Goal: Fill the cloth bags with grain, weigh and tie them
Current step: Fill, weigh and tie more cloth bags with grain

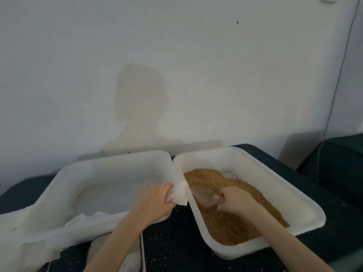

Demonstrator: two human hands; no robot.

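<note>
Brown grain (231, 218) half-fills the right-hand white tub (279, 185), banked toward its far end, so filling looks barely begun in the head view. The left hand (157, 199) has its fingers curled round a small white cloth bag (179, 194), bunching it at the tub's near-left rim. The right hand (235, 201) grips a clear scoop (204, 197) pushed into the grain, fingers wrapped on its handle. No filled or tied bag shows; weighing and tying seem still ahead. More white cloth (35, 230) drapes the left tub (110, 160). A pale tray-like item (133, 258) on the dark surface (176, 246) is cut off below; whether it is a scale is unclear.
</note>
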